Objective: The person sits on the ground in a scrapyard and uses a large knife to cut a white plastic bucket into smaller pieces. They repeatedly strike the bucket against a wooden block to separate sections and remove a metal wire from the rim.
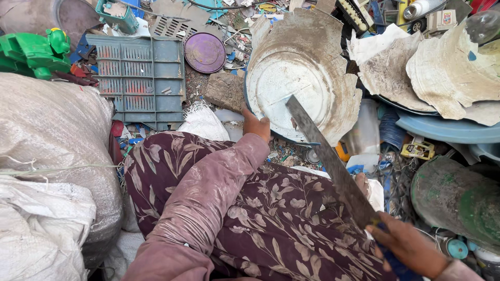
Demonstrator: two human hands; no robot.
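My left hand [256, 125] grips the lower edge of a broken white plastic tub [297, 78] with jagged, dirty walls, holding it tilted up in front of my knees. My right hand [409, 247] is closed on the blue-wrapped handle of a long, rusty flat blade [333, 166]. The blade slants up and left, its tip lying over the tub's rim. My lap, in floral maroon cloth [271, 208], sits below both hands.
Large white sacks [52, 156] stand at the left. A blue plastic crate [140, 78], a purple lid [205, 52] and a green toy [36, 52] lie beyond. Torn white plastic sheets [442, 73], a blue basin [448, 130] and a green drum [458, 200] crowd the right.
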